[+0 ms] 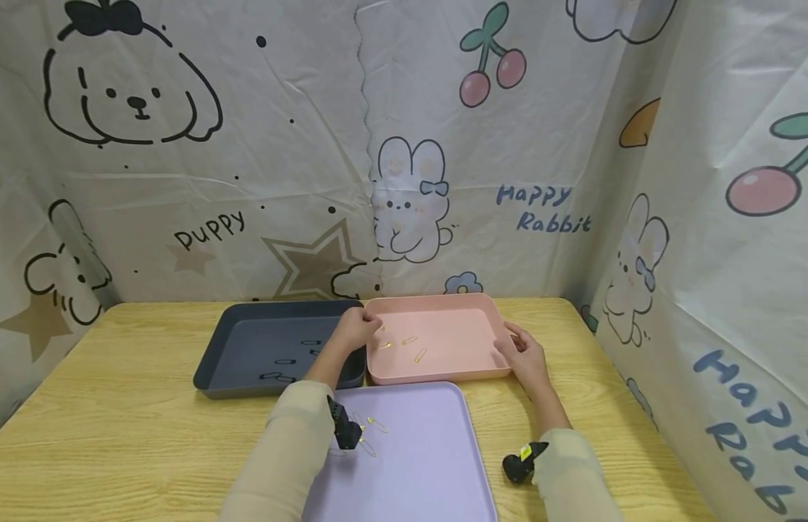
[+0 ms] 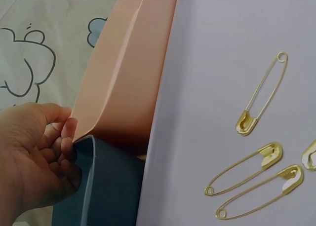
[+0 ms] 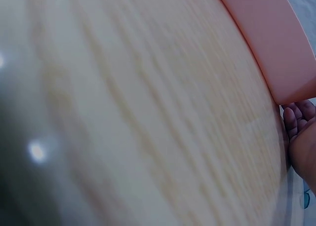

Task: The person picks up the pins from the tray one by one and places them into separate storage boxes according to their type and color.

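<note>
My left hand (image 1: 356,330) is at the left rim of the pink tray (image 1: 443,376), beside the dark grey tray (image 1: 224,391). In the left wrist view its thumb and fingers are curled close together at the tray corners; whether they pinch anything is hidden. My right hand (image 1: 524,355) grips the pink tray's right rim, thumb over the edge. Several gold safety pins (image 1: 420,355) lie in the pink tray. More gold safety pins (image 2: 264,95) lie on the lilac tray (image 1: 423,464), partly under my left forearm in the head view.
Several black safety pins (image 1: 285,362) lie in the dark grey tray. All three trays stand close together on a wood-grain table (image 1: 136,435). A printed cloth (image 1: 299,145) hangs behind and along the sides. My left sleeve (image 1: 280,449) crosses the lilac tray's left side.
</note>
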Motion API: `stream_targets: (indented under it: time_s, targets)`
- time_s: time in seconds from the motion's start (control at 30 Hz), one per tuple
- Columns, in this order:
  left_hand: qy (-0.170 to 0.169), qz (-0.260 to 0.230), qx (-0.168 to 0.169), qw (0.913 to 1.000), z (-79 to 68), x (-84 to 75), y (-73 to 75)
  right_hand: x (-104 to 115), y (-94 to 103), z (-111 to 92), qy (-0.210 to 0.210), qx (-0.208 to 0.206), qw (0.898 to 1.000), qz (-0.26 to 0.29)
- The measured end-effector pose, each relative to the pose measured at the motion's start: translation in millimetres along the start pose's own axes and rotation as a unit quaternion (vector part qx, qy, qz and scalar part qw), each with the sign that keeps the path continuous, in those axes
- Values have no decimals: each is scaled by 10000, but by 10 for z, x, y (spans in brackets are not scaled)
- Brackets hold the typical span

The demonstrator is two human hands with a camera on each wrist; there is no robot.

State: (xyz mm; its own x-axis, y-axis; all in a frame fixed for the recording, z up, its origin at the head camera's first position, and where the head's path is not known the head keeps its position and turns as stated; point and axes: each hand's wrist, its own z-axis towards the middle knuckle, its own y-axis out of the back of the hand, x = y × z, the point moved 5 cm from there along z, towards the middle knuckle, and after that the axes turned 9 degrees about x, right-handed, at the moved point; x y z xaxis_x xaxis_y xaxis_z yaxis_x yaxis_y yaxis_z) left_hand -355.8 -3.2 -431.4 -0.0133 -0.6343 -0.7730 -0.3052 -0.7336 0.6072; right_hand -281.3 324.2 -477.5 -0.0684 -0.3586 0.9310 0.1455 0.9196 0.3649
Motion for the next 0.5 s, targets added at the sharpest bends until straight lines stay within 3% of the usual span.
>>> stream_targets:
  time_s: [0.33,0.5]
  targets:
    - [-72,-282,628,9976,-89,12,64,-2,-6,2,-1,29,10000,-26]
    - [-212,-169,935,9953,-157,22,96,-11,-7,-1,-76,65,9999,76]
